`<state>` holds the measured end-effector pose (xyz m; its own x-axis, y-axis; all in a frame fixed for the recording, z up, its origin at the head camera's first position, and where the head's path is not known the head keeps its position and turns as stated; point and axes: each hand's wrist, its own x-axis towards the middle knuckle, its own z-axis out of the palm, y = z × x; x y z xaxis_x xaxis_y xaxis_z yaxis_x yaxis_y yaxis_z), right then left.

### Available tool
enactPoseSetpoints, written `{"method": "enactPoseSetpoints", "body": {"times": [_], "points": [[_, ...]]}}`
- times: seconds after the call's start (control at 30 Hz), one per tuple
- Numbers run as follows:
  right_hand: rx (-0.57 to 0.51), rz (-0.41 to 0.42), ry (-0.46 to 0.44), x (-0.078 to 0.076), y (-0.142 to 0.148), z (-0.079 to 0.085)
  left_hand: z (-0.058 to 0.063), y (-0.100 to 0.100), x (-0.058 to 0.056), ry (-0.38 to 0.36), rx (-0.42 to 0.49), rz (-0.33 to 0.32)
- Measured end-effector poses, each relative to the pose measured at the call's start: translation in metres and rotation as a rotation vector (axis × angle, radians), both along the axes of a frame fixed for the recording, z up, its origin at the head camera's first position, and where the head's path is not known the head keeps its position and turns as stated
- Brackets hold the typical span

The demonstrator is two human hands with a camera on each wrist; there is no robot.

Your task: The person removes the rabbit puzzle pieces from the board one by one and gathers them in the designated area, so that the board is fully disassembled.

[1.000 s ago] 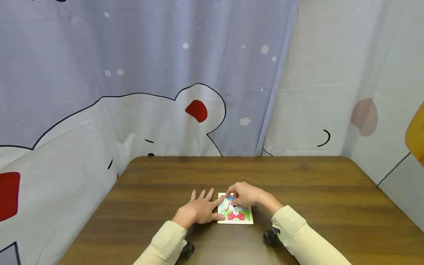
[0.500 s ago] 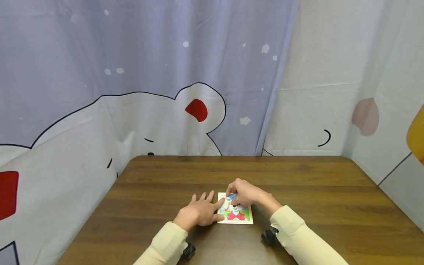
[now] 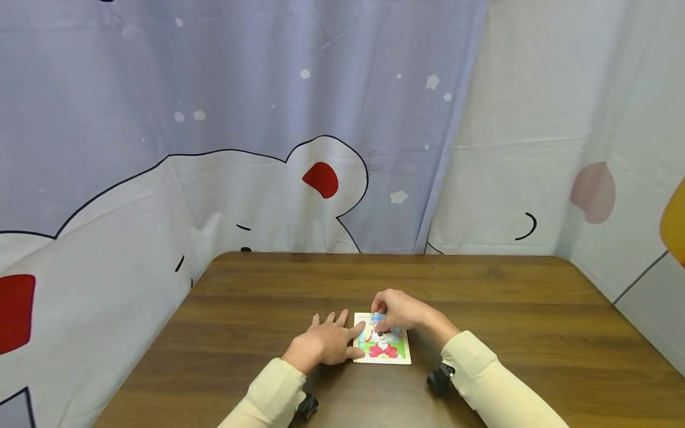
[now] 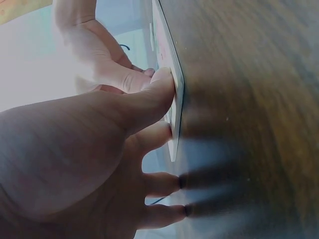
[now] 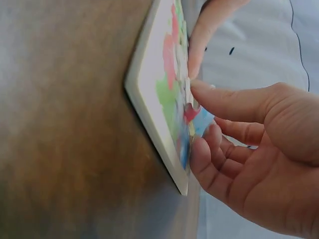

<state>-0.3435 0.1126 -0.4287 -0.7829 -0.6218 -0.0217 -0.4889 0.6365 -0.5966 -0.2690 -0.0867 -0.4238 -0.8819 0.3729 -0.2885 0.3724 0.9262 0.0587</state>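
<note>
I steady the puzzle board (image 3: 386, 348), central on the table (image 3: 257, 291), left hand (image 3: 327, 345) spread at its left edge, right hand (image 3: 402, 310) pinching a tilted piece (image 5: 203, 121). Judged step: fitting; next: align, press.

Indoors: a fabric-screened nook, set up for recording by the look of it; whether inside a home or a studio, you cannot tell. Ahead of you, a lavender-and-white curtain (image 3: 241, 89) hangs in folds, printed with stars (image 3: 432, 82) and black-outlined cartoon shapes (image 3: 321, 180). More printed cloth (image 3: 647, 148) lines your left and right. Your desk (image 3: 267, 279): brown wood-grain top, rounded far corners. Small black devices (image 3: 440, 380) sit by both your cuffs (image 3: 470, 355).
</note>
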Motion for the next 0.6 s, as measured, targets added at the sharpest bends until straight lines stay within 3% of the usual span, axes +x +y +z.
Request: {"method": "enactPoseSetpoints", "body": {"times": [0.27,0.6], "points": [[-0.137,0.101,-0.164,-0.010,0.020,-0.002,-0.001,0.000,-0.001,-0.002,0.003,0.007],[-0.222,0.070,-0.277,-0.011,0.026,-0.004,-0.002,-0.001,-0.002,-0.008,0.012,0.006]]}}
